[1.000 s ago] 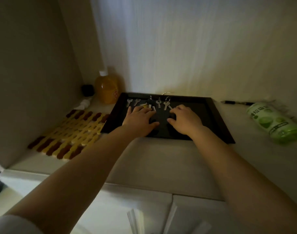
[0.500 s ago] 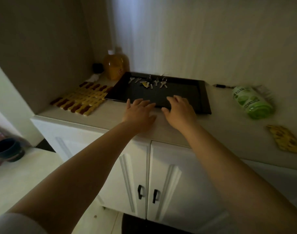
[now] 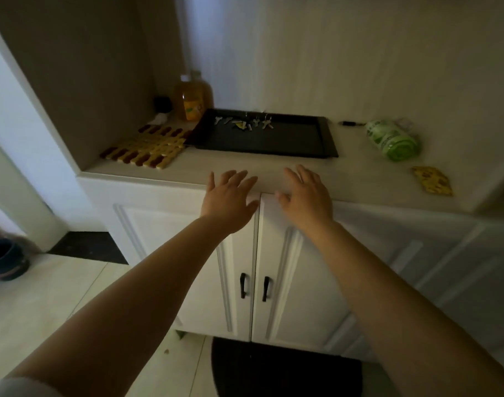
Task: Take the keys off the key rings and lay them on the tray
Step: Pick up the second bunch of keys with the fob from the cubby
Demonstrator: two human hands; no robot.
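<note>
Head view: keys (image 3: pixel 243 123) lying on tray (image 3: pixel 328 144); both hands empty.
Left hand (image 3: pixel 228 196), right hand (image 3: pixel 306 194) fingers spread; keys likely light, stiff, best pinched by bows.

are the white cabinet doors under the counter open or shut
Shut: both white panelled cabinet doors sit flush, edges meeting in a thin straight seam between the two black handles, with no gap showing inside.

— Black rectangular tray (image 3: pixel 273 141)? 
— Flat on the counter, well beyond both open, empty hands: left hand (image 3: pixel 229 197), right hand (image 3: pixel 306 194).
— Keys (image 3: pixel 245 123)? 
— Small, silvery, strung in a loose row along the tray's far edge, farthest from the fingertips. A yellow tag among them. Rings too small to tell whether attached.
</note>
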